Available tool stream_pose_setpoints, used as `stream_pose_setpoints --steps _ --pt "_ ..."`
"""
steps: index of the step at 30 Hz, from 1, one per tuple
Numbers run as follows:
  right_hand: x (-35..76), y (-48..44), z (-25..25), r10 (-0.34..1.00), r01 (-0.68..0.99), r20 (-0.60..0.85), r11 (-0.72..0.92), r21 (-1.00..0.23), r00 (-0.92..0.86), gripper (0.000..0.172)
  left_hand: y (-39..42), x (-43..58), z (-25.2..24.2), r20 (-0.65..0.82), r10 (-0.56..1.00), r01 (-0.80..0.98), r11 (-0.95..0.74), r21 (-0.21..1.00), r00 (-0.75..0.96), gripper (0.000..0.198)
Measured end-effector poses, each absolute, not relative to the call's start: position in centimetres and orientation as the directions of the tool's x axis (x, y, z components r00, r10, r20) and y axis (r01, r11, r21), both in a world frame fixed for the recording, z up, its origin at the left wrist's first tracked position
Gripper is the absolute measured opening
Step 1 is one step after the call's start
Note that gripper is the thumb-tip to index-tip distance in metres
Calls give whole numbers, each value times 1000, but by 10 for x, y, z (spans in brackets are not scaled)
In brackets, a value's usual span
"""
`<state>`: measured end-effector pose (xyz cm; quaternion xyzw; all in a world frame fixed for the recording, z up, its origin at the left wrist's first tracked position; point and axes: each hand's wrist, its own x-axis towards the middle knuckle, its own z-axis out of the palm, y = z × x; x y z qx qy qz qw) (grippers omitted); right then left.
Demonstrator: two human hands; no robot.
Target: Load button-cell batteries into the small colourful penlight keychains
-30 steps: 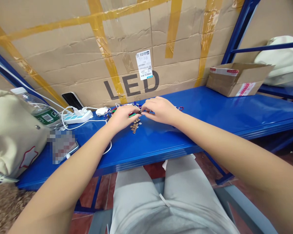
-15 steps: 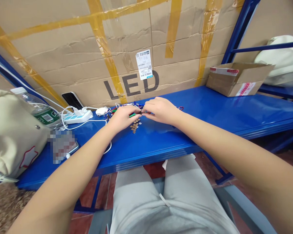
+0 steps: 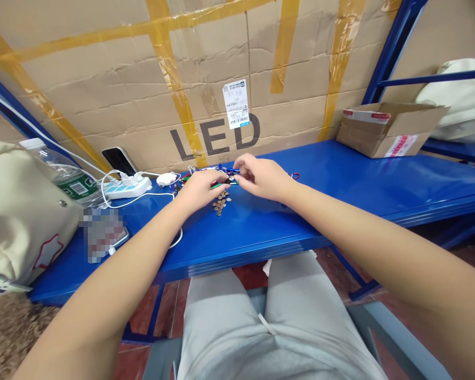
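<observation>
My left hand [image 3: 201, 188] is closed around a thin green piece [image 3: 218, 185], with a small dark part by its fingertips. What kind of thing it is cannot be made out. Just to its right, my right hand [image 3: 263, 177] is raised a little, thumb and index finger apart and nothing visible between them. Below the fingertips a cluster of small brownish round discs [image 3: 219, 205], coin-like, lies on the blue table [image 3: 237, 232], with a paler disc beside them. Behind both hands is a partly hidden heap of small coloured items [image 3: 211, 169].
A white power strip [image 3: 129, 187] with cables, a water bottle [image 3: 73, 179], a phone [image 3: 119, 161] and a beige bag [image 3: 19, 211] are on the left. An open cardboard box [image 3: 391, 129] stands at the right. A large taped carton [image 3: 206, 68] rises behind the table.
My right hand's fingers have parted and drawn slightly away from my left hand, which keeps its place with the green piece. The view has shifted slightly.
</observation>
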<state>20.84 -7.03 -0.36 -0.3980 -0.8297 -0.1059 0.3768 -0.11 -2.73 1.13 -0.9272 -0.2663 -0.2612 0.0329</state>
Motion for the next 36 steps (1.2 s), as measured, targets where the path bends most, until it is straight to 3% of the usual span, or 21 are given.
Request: stream_pose_setpoints --steps 2,6,9,12,21,30,33,36 --pt "208 -71 -4 626 747 685 640 -179 -372 25 -25 -2 11 498 495 533 -843 75 712 12" --pt "204 -69 -5 650 716 519 691 -101 -555 16 -17 -7 9 511 529 580 -812 71 678 13" --pt "200 -66 -9 621 639 368 764 -88 -692 22 -13 -10 8 509 550 599 -797 82 662 15" --pt "199 -63 -11 608 608 304 787 -107 -734 26 -12 -11 8 499 548 596 -799 75 671 16" --pt "204 -58 -13 693 685 335 710 -166 -638 21 -12 -10 5 470 504 543 -838 62 725 16" --pt "199 -55 -13 799 719 224 600 -351 -558 13 -12 -8 3 443 488 528 -848 38 752 16" --pt "199 -54 -15 768 709 261 641 -294 -585 15 -12 -7 3 437 482 522 -852 32 760 16" --pt "196 -55 -16 721 730 326 673 -120 -611 17 -13 -7 4 431 481 520 -853 31 763 17"
